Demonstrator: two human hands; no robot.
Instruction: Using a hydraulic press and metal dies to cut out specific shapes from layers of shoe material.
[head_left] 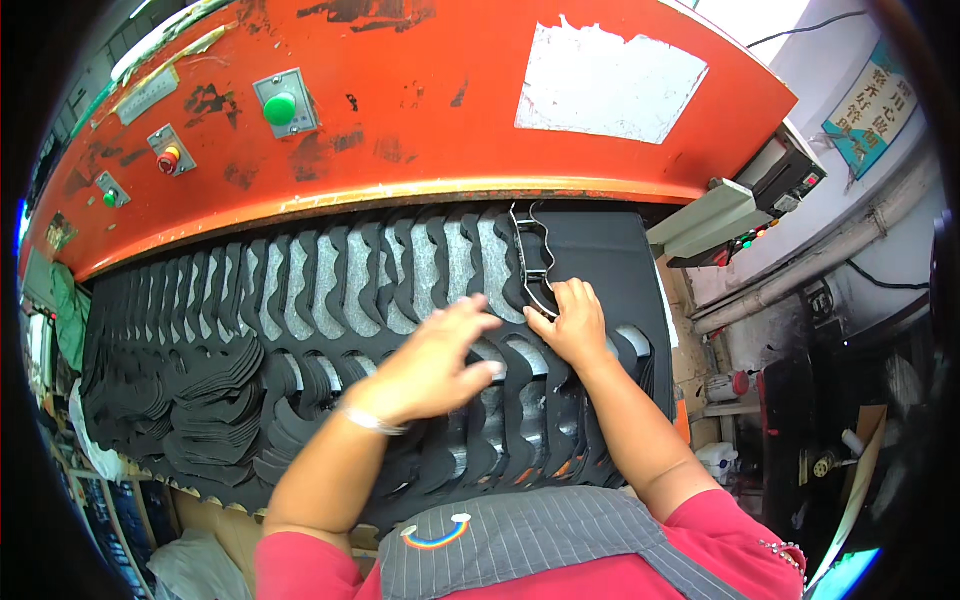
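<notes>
My right hand (573, 325) has its fingers closed on the near end of a wavy-edged metal cutting die (536, 273). The die stands on a black foam sheet (605, 255), beside a row of cut-out gaps showing a grey surface beneath. My left hand (430, 365) is open with fingers spread, over the cut part of the sheet to the left of the die. It holds nothing, and I cannot tell whether it touches the sheet. Stacks of curved black foam pieces (215, 410) lie at the left on the sheet.
Along the far side runs an orange press beam (430, 120) with a green button (280, 109) and a red button (168, 160). A control box (785, 180) juts out at its right end. A grey pipe (850, 250) runs along the right wall. A plastic bag (200, 565) lies low at the left.
</notes>
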